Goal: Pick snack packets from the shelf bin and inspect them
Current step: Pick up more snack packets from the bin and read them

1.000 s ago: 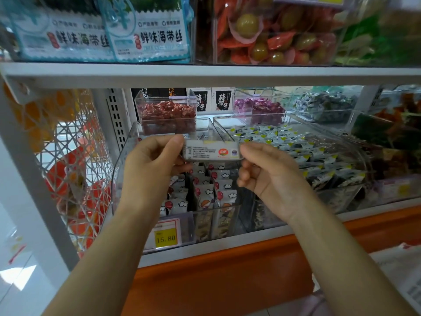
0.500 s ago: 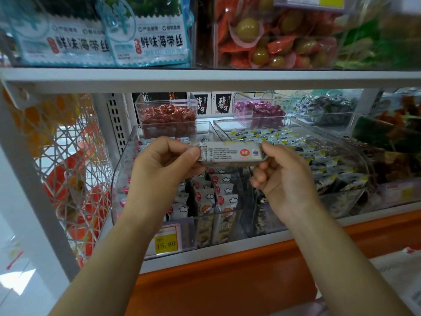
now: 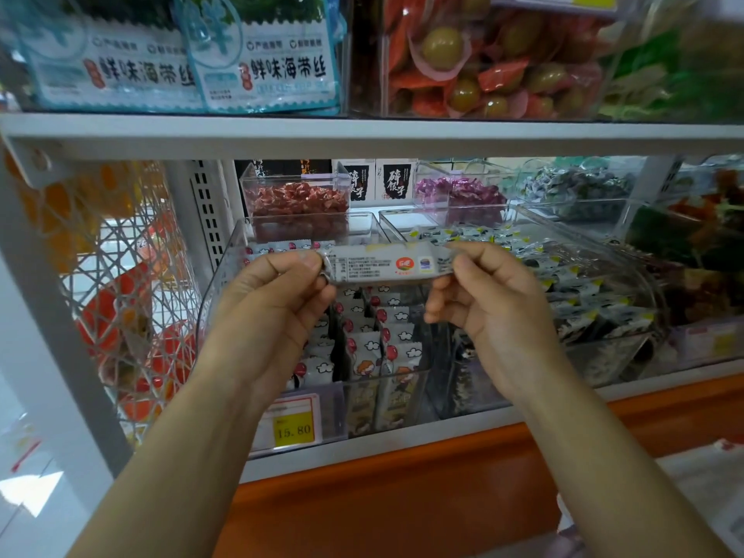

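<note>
Snack packet (image 3: 386, 264) spans level between left hand (image 3: 277, 300) and right hand (image 3: 491, 300), each grip pinching one end.

The white shelf (image 3: 362, 455) carries clear bins (image 3: 213, 300) of snack packets (image 3: 362, 348).

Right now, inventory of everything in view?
snack packet: one, white, held above front bin
front bin: one, clear, middle shelf, holds cloud-print packets
price tag: one, yellow, front bin's face
side bin: one, clear, right of front bin
red sweets: many, tub behind front bin
purple sweets: many, tub behind side bin
seaweed bags: two, blue-white, upper shelf
left hand: one, pinches packet's left end
right hand: one, pinches packet's right end
</note>
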